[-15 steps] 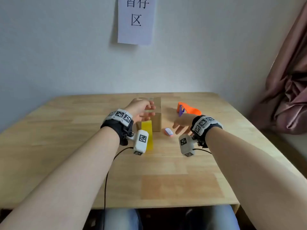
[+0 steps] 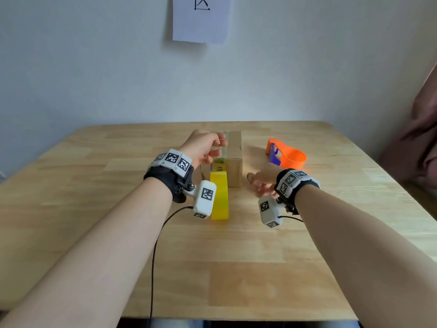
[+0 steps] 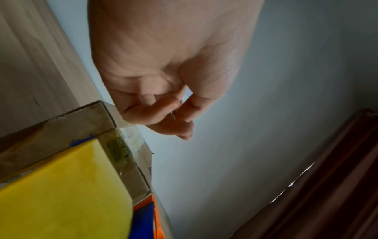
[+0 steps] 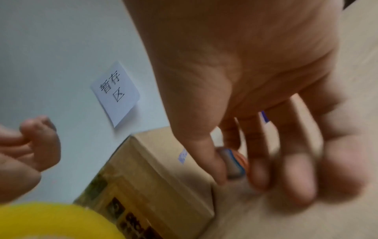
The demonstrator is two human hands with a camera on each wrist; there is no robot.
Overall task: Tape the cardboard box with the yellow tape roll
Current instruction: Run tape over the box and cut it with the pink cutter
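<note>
Cardboard box sits mid-table on my view, with the yellow tape roll standing on edge against its near face. My left hand hovers at the box's top left edge, fingers loosely curled with nothing visible in their grip, while my right hand is low beside the box's right side, thumb and fingers pinching a small orange-and-blue object. An orange tape dispenser lies further right on the pale wooden table; behind it is a white wall with a paper sign, and a brown curtain hangs at right.
</note>
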